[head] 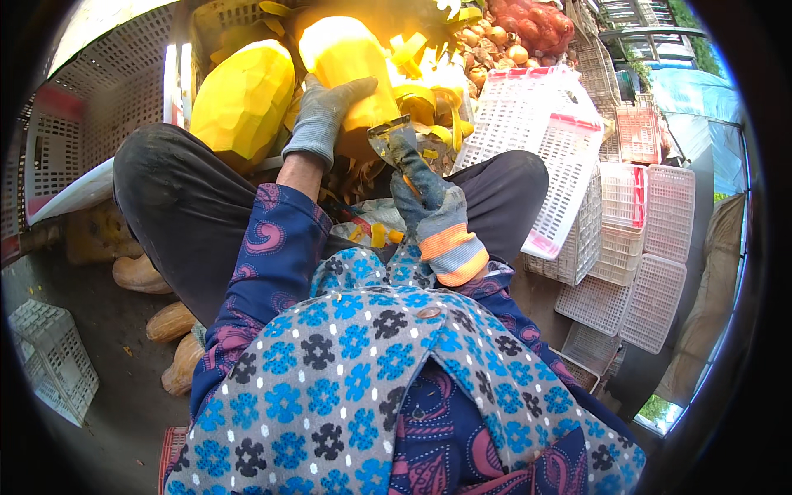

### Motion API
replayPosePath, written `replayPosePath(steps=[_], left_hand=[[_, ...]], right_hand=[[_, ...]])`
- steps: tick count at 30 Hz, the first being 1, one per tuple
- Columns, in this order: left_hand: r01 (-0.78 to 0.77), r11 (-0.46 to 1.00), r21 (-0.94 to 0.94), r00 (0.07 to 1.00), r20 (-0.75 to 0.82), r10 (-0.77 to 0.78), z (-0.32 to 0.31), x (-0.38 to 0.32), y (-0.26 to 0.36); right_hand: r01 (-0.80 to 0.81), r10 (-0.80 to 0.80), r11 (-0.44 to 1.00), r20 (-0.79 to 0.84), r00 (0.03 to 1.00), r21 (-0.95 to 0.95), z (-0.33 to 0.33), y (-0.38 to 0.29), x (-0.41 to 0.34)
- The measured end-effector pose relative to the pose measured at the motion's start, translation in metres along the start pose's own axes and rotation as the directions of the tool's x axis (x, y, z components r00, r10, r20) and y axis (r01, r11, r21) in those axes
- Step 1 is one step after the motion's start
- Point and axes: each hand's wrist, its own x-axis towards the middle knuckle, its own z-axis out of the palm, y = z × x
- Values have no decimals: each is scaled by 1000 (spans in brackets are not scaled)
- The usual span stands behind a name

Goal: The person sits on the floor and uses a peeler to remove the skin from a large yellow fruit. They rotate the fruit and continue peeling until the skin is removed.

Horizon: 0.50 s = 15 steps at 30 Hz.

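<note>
Gripped in my gloved left hand (327, 114) is a peeled yellow squash (346, 55), held from its left side in front of me. My right hand (424, 192), in a grey glove with orange bands at the cuff, is closed on a wide-bladed peeler (390, 136). The peeler's head lies at the lower right end of the squash; whether it touches is hard to tell. A second peeled squash (244, 99) rests left of my left hand. Curled yellow peel strips (427, 102) are heaped to the right of the held squash.
Unpeeled tan squashes (141, 274) lie on the floor at the left, near a white plastic crate (55, 359). A large crate (102, 105) stands beyond my left knee. Stacked crates (560, 154) stand beside my right knee. Loose onions (516, 54) and a red net bag (532, 25) are at the upper right.
</note>
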Motion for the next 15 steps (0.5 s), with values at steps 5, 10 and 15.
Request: replayPosePath(steps=[5,10,15], left_hand=[[26,999,-20,1000,1,-26,-1,-4,1],[-7,1000,-18,1000,-14,7,-1,3,-6],[22,1000,22,999,-43,-21,-1,7,-9]], right_hand=[[-188,351,824,223,909,-534,-5,-5,-1],[-36,42,985,27,999,-170,-10,-17,14],[-45,116,928,173,978,-371,-20,-11,17]])
